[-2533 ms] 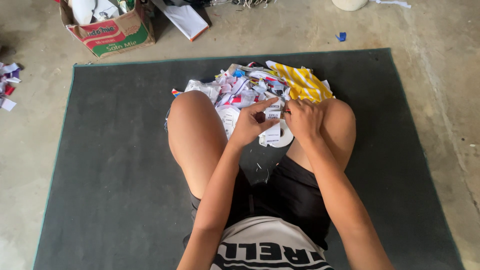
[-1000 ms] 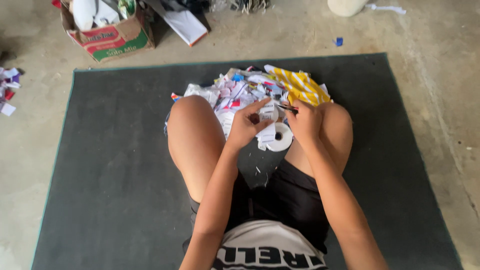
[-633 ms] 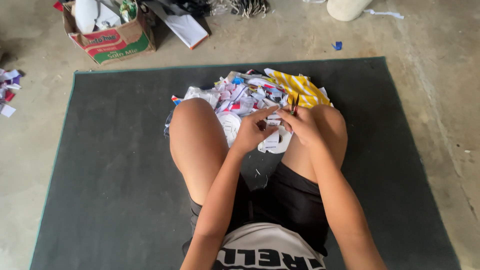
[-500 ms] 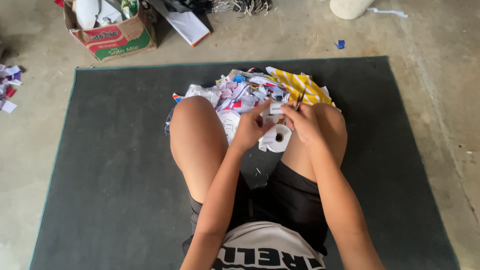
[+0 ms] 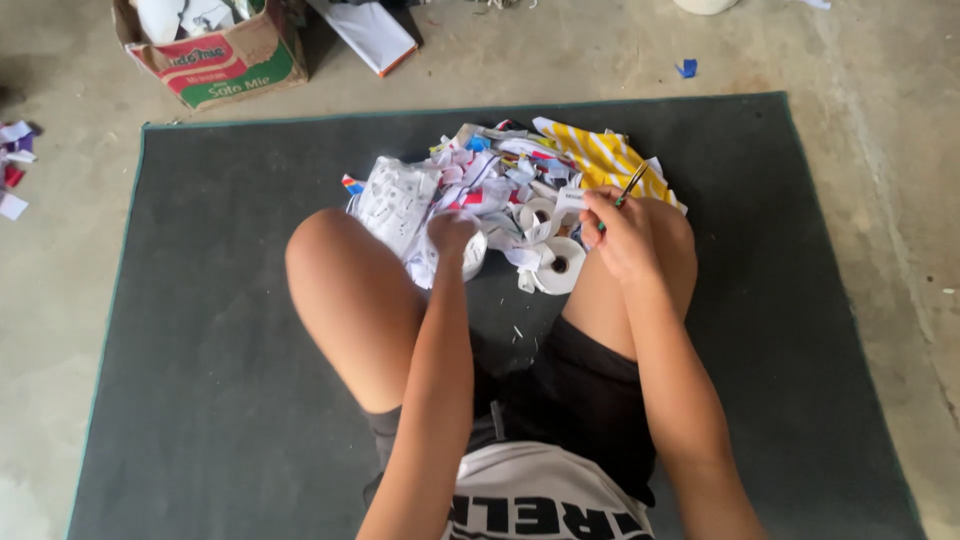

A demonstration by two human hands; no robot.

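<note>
A person sits cross-legged on a dark grey mat (image 5: 200,330) spread over a concrete floor (image 5: 870,130), bare knees apart, with a heap of paper scraps (image 5: 500,180) lying on the mat just ahead of the shins. The left hand (image 5: 452,235) is down in the near edge of that heap, its fingers curled closed on white scraps and what looks like a small roll; exactly what it grips cannot be told. The right hand (image 5: 615,235) rests over the right knee, fingers pinched closed around a thin dark pen-like tool (image 5: 630,185) that points up and away toward the heap. Just beside this hand, between the knees, lies a white tape roll (image 5: 560,266) flat on the mat, with a second white roll (image 5: 538,214) touching the scraps behind it.

The heap is mostly white slips, with red, blue and pink bits mixed in. A white sheet with small dark print (image 5: 395,195) lies at its left side, and a yellow-and-white striped wrapper (image 5: 600,160) at its far right.

Beyond the mat, at the upper left, stands an open cardboard box (image 5: 225,65) with red and green printed panels, holding white items. A flat white booklet with an orange edge (image 5: 365,35) lies near it on the floor. More coloured scraps (image 5: 15,165) sit at the far left edge, and a small blue scrap (image 5: 686,68) at the upper right.
</note>
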